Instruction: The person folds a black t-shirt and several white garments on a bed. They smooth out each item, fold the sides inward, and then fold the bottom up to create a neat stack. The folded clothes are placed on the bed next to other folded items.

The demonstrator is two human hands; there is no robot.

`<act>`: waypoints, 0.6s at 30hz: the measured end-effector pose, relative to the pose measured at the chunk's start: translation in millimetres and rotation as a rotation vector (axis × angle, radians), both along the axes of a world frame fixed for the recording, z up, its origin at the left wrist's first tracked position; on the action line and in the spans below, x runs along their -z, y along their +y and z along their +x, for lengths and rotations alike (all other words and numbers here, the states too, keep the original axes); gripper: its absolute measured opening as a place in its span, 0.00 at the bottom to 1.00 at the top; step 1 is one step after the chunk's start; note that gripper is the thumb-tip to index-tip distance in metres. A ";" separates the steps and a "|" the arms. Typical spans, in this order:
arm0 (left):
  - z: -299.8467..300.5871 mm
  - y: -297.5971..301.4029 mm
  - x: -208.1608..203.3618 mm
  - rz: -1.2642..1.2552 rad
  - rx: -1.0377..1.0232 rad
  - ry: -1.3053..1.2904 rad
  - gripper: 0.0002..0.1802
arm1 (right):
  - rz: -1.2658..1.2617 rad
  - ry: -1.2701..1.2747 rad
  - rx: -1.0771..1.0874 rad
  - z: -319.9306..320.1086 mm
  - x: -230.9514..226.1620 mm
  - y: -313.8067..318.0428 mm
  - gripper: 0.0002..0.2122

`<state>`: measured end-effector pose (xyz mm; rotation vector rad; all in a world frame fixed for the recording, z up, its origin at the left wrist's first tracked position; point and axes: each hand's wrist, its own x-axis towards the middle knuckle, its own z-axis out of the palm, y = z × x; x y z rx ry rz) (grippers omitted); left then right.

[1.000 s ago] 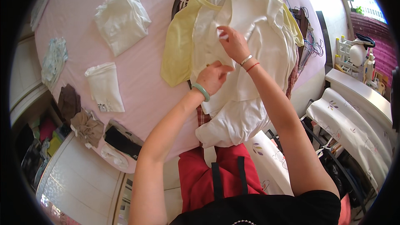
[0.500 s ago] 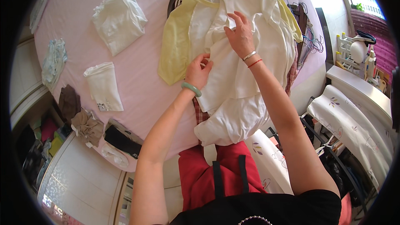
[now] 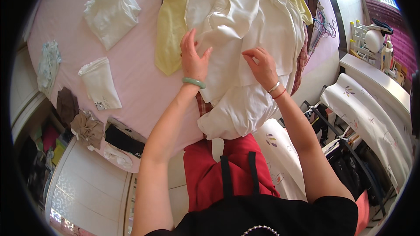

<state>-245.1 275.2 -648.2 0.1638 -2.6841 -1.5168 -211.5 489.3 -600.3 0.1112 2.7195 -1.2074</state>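
Left hand (image 3: pixel 195 59) spread, fingers forward; right hand (image 3: pixel 261 65) curled over white garment (image 3: pixel 225 67), pinch unclear.

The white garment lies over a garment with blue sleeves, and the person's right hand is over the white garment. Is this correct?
Not fully: the garment with sleeves has yellow ones, not blue, as the head view shows. The white garment does lie over it, with the right hand over the white garment.

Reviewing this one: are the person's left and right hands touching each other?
Apart. The head view shows a gap, with white garment visible between the left hand and right hand.
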 end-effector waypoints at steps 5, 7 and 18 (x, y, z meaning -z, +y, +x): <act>6.7 -11.8 15.8 -0.060 0.096 -0.388 0.27 | -0.151 -0.115 0.209 1.9 5.1 1.6 0.08; 10.9 -9.8 14.5 0.000 0.204 -0.452 0.25 | -0.306 -0.127 0.292 -14.0 12.5 -7.4 0.11; 58.1 4.0 -27.0 0.557 -0.093 -0.513 0.19 | -0.343 -0.197 0.236 -1.0 -6.9 -47.0 0.09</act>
